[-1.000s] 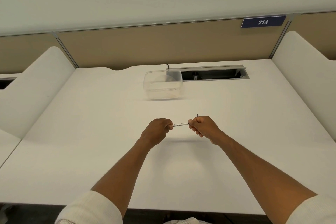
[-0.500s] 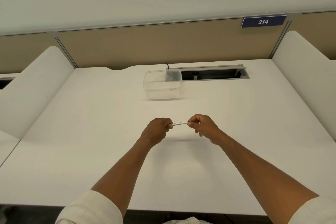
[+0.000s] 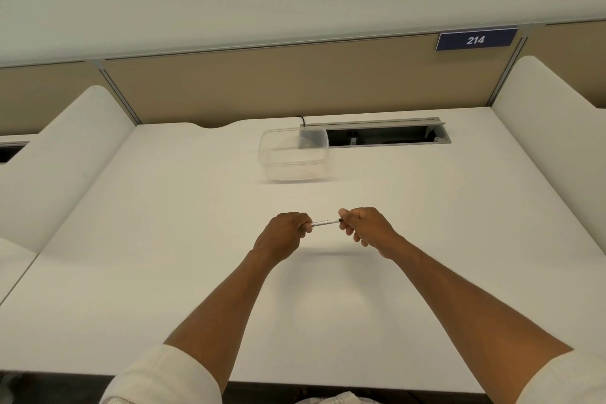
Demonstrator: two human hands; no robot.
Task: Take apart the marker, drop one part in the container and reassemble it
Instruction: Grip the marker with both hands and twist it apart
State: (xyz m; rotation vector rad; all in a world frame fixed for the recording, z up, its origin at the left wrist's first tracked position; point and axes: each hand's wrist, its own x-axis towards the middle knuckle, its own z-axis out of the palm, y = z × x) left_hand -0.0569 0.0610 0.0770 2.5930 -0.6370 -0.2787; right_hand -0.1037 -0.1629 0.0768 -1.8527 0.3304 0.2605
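A thin white marker (image 3: 325,223) with black print is held level above the white desk (image 3: 164,239), between both hands. My left hand (image 3: 284,234) grips its left end with curled fingers. My right hand (image 3: 365,226) grips the right end, where a dark tip or cap edge shows at the fingers. Most of both ends is hidden inside the fists. A clear plastic container (image 3: 294,154) stands farther back on the desk, beyond the hands, and looks empty.
An open cable tray slot (image 3: 387,135) lies in the desk right of the container. Beige partition panels (image 3: 262,85) and white side dividers (image 3: 65,154) close the desk in. A blue sign reading 214 (image 3: 476,39) hangs at the upper right.
A dark piece that stuck up above my right fist a second ago is no longer visible. Both hands stay in nearly the same place, with the marker still between them.
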